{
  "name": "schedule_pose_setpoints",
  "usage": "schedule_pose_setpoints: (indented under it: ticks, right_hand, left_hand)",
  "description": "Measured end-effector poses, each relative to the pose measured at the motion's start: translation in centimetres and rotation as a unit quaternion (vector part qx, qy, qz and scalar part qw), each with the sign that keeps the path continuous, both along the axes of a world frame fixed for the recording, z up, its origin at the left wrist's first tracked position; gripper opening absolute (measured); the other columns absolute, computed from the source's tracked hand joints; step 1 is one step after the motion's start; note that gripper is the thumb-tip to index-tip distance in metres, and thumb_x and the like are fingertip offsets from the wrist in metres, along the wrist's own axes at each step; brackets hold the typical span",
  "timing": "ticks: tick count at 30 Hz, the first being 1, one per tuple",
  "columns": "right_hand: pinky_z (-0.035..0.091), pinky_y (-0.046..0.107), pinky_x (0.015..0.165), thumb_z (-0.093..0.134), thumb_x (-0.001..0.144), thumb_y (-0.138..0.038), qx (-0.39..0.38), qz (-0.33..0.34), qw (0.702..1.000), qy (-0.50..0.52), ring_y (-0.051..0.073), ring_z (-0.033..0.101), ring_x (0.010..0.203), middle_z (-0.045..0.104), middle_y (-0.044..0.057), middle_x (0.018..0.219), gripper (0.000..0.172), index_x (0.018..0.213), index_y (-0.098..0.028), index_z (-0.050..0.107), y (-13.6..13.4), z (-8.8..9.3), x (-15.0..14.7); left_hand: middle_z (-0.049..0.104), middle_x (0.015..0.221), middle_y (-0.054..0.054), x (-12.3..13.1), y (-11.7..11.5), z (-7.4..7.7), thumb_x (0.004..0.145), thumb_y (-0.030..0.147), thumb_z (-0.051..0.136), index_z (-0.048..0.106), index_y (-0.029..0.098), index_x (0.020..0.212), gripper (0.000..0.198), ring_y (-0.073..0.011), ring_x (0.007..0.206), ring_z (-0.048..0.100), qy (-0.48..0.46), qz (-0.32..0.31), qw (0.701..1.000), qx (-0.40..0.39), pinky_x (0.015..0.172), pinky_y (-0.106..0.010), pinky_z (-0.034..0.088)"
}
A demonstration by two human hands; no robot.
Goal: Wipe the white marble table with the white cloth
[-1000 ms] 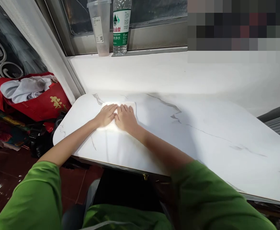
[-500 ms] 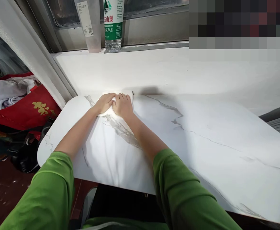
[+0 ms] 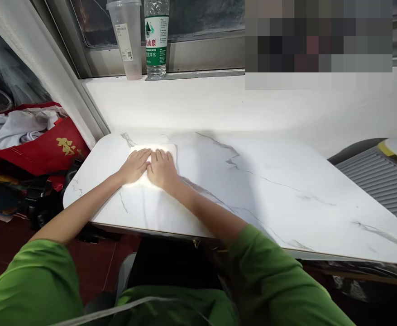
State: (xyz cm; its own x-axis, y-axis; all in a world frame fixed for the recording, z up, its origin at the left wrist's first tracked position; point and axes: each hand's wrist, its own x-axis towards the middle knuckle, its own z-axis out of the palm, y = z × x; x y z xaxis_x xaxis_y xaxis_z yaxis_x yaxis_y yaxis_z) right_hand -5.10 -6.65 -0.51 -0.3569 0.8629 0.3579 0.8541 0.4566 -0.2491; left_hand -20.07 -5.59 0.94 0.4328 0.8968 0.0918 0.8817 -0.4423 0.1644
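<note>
A white folded cloth (image 3: 143,182) lies flat on the white marble-patterned table (image 3: 286,194), left of the middle. My left hand (image 3: 134,166) rests palm down on the cloth's left part, fingers stretched out. Beside it, my right hand (image 3: 163,169) presses on the right part, its fingers also extended and flat. The two hands nearly touch at the thumbs. Part of the cloth is hidden beneath them.
On the window ledge stand a clear plastic cup (image 3: 129,45) and a water bottle (image 3: 156,45). A red bag (image 3: 45,151) stuffed with white fabric sits left of the table. A grey ribbed object (image 3: 375,167) is at the right edge.
Both hands and the cloth have slid from the wall-side edge of the table toward me. The view has shifted too, showing more of the ledge and the right side.
</note>
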Motion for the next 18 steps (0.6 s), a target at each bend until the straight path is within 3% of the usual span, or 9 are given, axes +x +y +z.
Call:
schedule_pose_setpoints:
  ticks: [5,10,14,18]
  right_hand:
    - [0.023,0.051,0.120,0.040,0.095,-0.024,-0.014,0.027,0.999,-0.008,0.035,0.040,0.142,0.047,0.025,0.150,0.056,0.143,0.004,0.045,-6.6,0.8,-2.0]
    - [0.025,0.055,0.119,0.040,0.096,-0.026,-0.010,0.082,0.997,-0.007,0.038,0.039,0.142,0.046,0.028,0.149,0.057,0.143,0.005,0.046,-10.3,1.4,-3.9]
    - [0.022,0.054,0.120,0.040,0.096,-0.028,-0.025,0.100,0.994,-0.020,0.038,0.039,0.142,0.044,0.029,0.150,0.060,0.145,0.008,0.042,-10.9,1.9,-4.6]
    - [0.024,0.052,0.119,0.040,0.097,-0.028,-0.027,0.105,0.994,-0.030,0.038,0.040,0.141,0.045,0.028,0.150,0.059,0.144,0.007,0.044,-8.8,1.7,-4.7]
  left_hand:
    - [0.034,0.161,-0.010,-2.6,-7.1,0.5,0.099,0.034,0.020,0.032,0.013,0.152,0.059,-0.0214,0.151,0.026,0.010,0.012,1.000,-0.006,0.125,-0.045,0.016]
    - [0.034,0.161,-0.010,-4.9,-11.9,1.0,0.099,0.034,0.021,0.031,0.015,0.153,0.059,-0.0231,0.150,0.028,0.017,0.041,0.999,-0.004,0.125,-0.047,0.018]
    - [0.035,0.160,-0.010,-5.9,-12.7,1.0,0.099,0.036,0.021,0.031,0.015,0.153,0.059,-0.0234,0.149,0.029,0.000,0.050,0.999,-0.013,0.124,-0.047,0.019]
    - [0.038,0.159,-0.010,-6.3,-10.6,0.7,0.097,0.040,0.025,0.034,0.017,0.152,0.060,-0.0241,0.148,0.032,-0.015,0.043,0.999,-0.011,0.124,-0.047,0.021]
